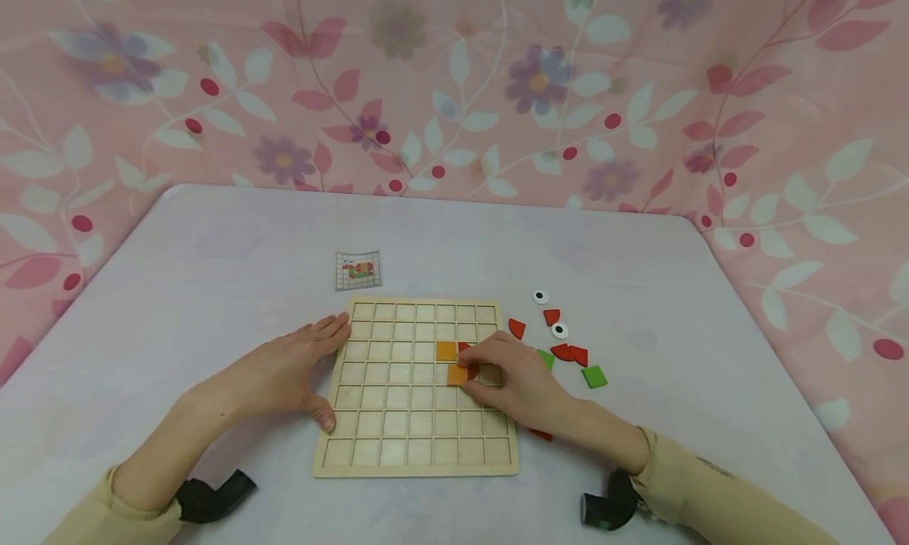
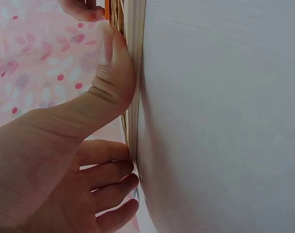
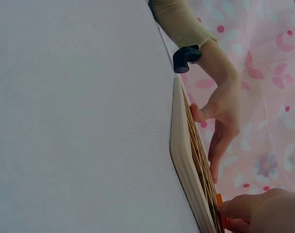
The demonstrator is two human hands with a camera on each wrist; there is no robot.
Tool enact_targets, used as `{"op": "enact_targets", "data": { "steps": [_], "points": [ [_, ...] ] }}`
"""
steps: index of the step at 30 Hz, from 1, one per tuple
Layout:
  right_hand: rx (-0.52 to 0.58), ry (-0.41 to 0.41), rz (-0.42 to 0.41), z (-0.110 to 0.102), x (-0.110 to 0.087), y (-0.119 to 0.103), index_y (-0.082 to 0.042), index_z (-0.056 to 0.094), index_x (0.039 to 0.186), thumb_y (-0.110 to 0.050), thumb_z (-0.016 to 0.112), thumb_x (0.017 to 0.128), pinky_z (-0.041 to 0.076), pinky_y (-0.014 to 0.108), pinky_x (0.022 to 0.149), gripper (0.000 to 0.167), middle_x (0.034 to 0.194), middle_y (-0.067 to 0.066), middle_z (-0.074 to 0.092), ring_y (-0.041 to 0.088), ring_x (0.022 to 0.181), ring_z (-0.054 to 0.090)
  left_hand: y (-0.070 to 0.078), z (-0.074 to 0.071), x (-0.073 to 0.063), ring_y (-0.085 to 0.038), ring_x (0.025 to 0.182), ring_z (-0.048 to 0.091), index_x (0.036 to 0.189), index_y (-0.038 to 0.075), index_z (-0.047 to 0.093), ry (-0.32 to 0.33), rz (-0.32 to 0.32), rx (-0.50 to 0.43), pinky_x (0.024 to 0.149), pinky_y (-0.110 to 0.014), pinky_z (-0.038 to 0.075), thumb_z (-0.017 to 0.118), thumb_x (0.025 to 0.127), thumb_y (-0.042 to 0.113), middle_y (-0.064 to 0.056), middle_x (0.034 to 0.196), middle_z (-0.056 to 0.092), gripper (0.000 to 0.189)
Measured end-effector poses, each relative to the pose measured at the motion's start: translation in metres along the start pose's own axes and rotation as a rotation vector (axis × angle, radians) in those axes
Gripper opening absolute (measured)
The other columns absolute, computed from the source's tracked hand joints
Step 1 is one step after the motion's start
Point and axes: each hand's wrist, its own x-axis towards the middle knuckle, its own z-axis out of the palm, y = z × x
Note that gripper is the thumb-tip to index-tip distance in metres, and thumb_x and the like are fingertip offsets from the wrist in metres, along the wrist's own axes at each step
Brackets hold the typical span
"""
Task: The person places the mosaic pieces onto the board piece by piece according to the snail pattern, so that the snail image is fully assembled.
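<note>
A wooden grid board lies on the table. My left hand rests along its left edge, fingers fairly straight and thumb on the rim near the lower left. Over the right half of the board, my right hand pinches an orange square tile between thumb and fingers. Just above that tile, another orange square sits in a cell. Beside it a red piece shows, partly covered by my right fingers. In the right wrist view, an orange edge appears at the fingertips.
Right of the board lie several red rounded pieces, a green square and two eye discs. My right hand partly hides another green piece. A small picture card lies beyond the board's upper left corner.
</note>
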Motion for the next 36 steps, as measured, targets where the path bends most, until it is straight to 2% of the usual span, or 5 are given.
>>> {"op": "enact_targets", "data": {
  "steps": [8, 16, 24, 36],
  "points": [
    [-0.026, 0.015, -0.006, 0.008, 0.007, -0.002, -0.014, 0.074, 0.11, -0.012, 0.081, 0.082, 0.054, 0.022, 0.081, 0.029, 0.103, -0.006, 0.07, 0.007, 0.098, 0.057, 0.0, 0.0, 0.001, -0.042, 0.149, 0.026, 0.152, -0.006, 0.034, 0.0, 0.002, 0.003, 0.118, -0.059, 0.029, 0.081, 0.051, 0.067, -0.022, 0.162, 0.024, 0.133],
    [-0.005, 0.023, -0.021, 0.011, 0.01, -0.005, -0.013, 0.074, 0.108, -0.011, 0.081, 0.084, 0.054, 0.023, 0.073, 0.025, 0.1, -0.004, 0.07, 0.01, 0.091, 0.057, 0.0, 0.0, 0.001, -0.043, 0.149, 0.025, 0.152, -0.006, 0.034, -0.002, -0.003, -0.012, 0.118, -0.06, 0.028, 0.082, 0.051, 0.066, -0.022, 0.163, 0.024, 0.133],
    [0.005, 0.034, -0.046, 0.012, 0.01, -0.005, -0.011, 0.074, 0.106, -0.009, 0.08, 0.084, 0.054, 0.024, 0.074, 0.023, 0.099, -0.003, 0.071, 0.012, 0.091, 0.058, -0.001, 0.001, 0.002, -0.043, 0.149, 0.025, 0.152, -0.006, 0.034, -0.003, -0.002, -0.01, 0.118, -0.059, 0.028, 0.082, 0.051, 0.066, -0.022, 0.163, 0.024, 0.133],
    [0.0, 0.032, -0.017, 0.011, 0.01, -0.007, -0.011, 0.075, 0.105, -0.01, 0.082, 0.082, 0.054, 0.023, 0.074, 0.024, 0.098, -0.003, 0.071, 0.01, 0.092, 0.057, 0.0, 0.0, 0.001, -0.043, 0.149, 0.026, 0.151, -0.007, 0.034, -0.004, 0.001, -0.003, 0.118, -0.059, 0.028, 0.083, 0.052, 0.065, -0.022, 0.162, 0.024, 0.132]
  ]
}}
